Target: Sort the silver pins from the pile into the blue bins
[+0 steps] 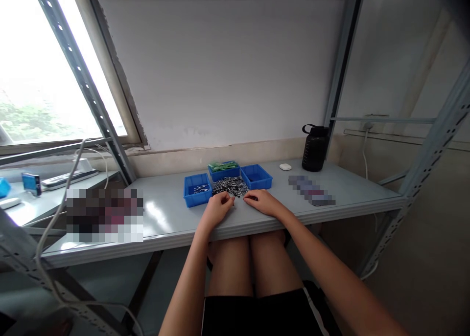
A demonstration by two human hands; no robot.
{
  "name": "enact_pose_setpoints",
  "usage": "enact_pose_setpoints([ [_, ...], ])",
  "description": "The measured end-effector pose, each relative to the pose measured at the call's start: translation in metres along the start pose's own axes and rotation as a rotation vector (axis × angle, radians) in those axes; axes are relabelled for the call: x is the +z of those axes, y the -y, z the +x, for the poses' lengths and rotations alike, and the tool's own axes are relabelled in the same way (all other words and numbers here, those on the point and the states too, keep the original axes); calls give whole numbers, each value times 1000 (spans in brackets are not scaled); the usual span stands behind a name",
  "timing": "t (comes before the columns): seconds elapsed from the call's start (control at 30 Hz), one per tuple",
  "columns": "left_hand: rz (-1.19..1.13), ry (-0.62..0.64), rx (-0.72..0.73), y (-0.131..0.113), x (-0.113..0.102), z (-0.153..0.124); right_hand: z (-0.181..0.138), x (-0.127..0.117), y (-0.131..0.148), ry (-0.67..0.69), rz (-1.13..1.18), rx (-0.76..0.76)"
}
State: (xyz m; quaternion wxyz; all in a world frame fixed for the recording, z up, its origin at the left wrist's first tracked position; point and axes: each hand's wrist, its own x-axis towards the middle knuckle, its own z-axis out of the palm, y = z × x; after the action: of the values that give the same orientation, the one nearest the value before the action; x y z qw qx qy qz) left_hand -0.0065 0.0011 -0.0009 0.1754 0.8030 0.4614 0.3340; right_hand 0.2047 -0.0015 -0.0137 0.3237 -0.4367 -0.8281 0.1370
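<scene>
The left hand (219, 208) and right hand (261, 201) are apart before the heap of metal pieces (230, 185) on the bench (169, 191); grip cannot be told. A few lie in the left blue tray (199, 199); most are heaped

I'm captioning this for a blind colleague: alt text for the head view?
A person's left hand and right hand are before a heap of thin, silvery pieces, with three rectangular blue plastic bins around it on a grey tabletop.
</scene>
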Motion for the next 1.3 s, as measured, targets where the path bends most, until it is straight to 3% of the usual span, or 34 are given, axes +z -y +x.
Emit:
enact_pose_setpoints([
  [0.97,-33,-13,16,-8,-4,-2,0,0,0,8,-12,-1],
  [1.3,-3,83,32,0,0,2,0,1,1,4,-7,3],
])
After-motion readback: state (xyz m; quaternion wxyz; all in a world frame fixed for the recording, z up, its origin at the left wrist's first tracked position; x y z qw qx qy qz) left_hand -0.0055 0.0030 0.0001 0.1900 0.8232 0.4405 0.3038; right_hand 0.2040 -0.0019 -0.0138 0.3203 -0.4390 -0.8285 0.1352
